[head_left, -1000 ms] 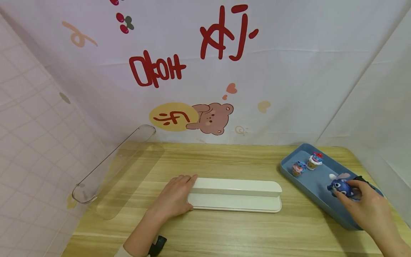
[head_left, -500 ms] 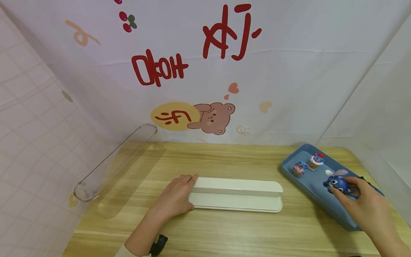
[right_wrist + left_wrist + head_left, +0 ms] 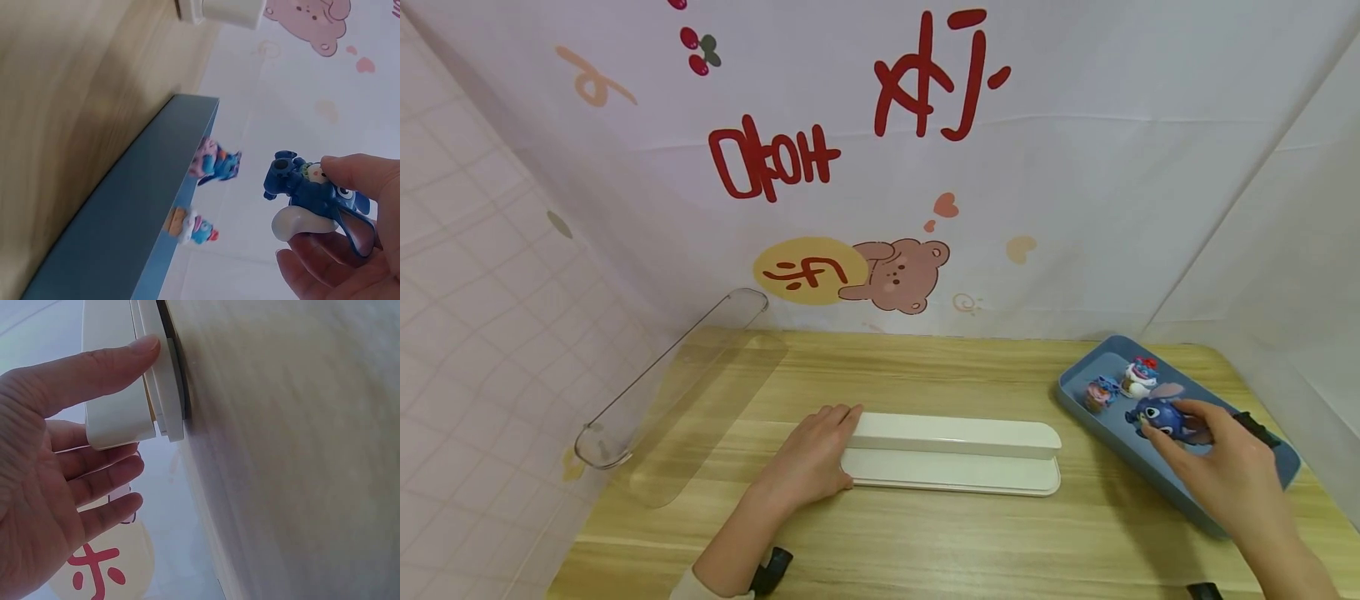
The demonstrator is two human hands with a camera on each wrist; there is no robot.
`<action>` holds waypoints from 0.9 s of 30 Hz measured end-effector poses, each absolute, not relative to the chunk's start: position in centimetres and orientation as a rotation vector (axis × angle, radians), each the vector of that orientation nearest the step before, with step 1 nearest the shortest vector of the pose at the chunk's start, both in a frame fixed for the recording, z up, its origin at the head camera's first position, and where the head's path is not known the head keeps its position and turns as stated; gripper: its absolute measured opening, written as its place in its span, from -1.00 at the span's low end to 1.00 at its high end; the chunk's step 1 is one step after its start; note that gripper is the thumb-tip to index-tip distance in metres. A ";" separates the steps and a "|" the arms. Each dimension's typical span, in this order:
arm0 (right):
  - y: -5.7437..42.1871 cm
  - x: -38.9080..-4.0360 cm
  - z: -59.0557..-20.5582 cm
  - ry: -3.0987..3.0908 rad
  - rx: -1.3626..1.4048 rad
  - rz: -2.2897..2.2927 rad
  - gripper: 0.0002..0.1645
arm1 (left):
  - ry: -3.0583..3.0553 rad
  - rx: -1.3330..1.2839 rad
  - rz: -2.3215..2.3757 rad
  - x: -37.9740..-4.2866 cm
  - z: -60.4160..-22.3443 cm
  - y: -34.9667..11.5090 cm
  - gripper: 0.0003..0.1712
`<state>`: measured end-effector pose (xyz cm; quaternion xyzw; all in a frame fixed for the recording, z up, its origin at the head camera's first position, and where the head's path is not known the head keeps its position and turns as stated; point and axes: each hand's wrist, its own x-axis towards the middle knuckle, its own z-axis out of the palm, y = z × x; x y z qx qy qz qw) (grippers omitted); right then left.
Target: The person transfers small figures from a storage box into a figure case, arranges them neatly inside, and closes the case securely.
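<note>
My left hand (image 3: 812, 457) grips the left end of a white two-step display base (image 3: 951, 472) on the table. Its thumb presses the front edge while the other fingers lie behind, as the left wrist view shows. Over a blue tray (image 3: 1116, 446), my right hand (image 3: 1221, 458) pinches a dark blue long-eared figurine (image 3: 1161, 415) between thumb and fingers. The right wrist view shows this figurine (image 3: 312, 197) tipped sideways, with a white rounded part. Two smaller figurines stand at the tray's far end: a pink and blue one (image 3: 1101, 393) and a red-topped one (image 3: 1140, 377).
A clear plastic cover (image 3: 700, 408) lies on the left of the wooden table (image 3: 880, 542), near the left wall. A printed white curtain (image 3: 1075, 183) hangs behind the table. A black object (image 3: 1255, 427) shows at the tray's right side.
My right hand has moved left over the tray with the blue figurine, closer to the two smaller figurines. The left hand keeps its hold on the base.
</note>
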<state>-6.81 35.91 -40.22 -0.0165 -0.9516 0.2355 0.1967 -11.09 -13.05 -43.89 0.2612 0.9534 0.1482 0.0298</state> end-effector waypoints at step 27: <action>29.8 -7.9 -40.6 -2.476 0.209 0.816 -0.37 | 2.945 0.820 0.418 -10.9 -43.6 -13.1 0.16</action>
